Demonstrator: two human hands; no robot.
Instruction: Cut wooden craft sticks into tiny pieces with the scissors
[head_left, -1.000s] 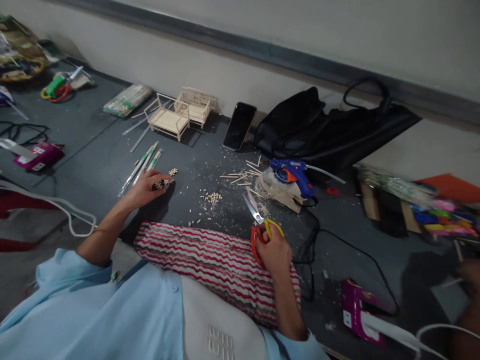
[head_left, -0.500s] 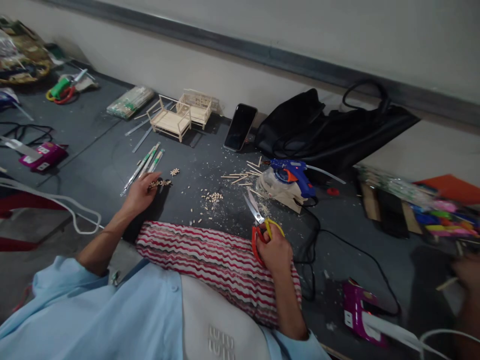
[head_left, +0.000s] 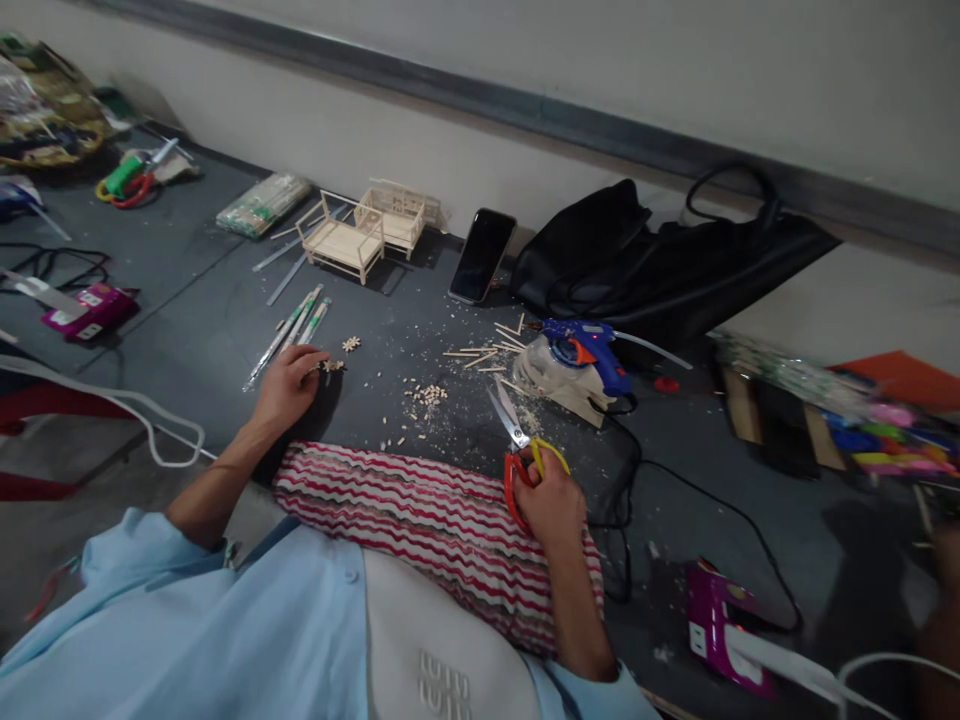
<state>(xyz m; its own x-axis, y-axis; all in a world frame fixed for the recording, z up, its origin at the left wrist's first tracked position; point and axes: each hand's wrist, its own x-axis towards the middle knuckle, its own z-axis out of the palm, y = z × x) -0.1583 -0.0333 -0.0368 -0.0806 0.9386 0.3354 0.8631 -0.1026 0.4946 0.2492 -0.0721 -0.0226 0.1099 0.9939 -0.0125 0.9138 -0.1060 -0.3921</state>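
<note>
My right hand (head_left: pixel 553 500) grips a pair of scissors (head_left: pixel 517 440) with one red and one yellow handle, blades slightly apart over the table. My left hand (head_left: pixel 286 388) rests at the left with curled fingers, at small flower-shaped wooden pieces (head_left: pixel 332 366); what lies between the fingertips is hidden. Just beyond sits another wooden flower piece (head_left: pixel 351 343). Between my hands lies a pile of tiny cut wooden bits (head_left: pixel 429 395), and thin sticks (head_left: pixel 480 354) are scattered behind the scissors.
A blue glue gun (head_left: pixel 589 350) rests on a plastic container (head_left: pixel 538 368). Miniature wooden furniture (head_left: pixel 345 246), a phone (head_left: pixel 482 255) and a black bag (head_left: pixel 592 260) stand along the wall. Packaged sticks (head_left: pixel 296 325) lie beyond my left hand. A striped cloth (head_left: pixel 420 520) covers my lap.
My left hand has shifted slightly right, now covering more of the flower pieces. My right hand and the scissors stay put. Another person's hand at the right edge has moved down, mostly into shadow.
</note>
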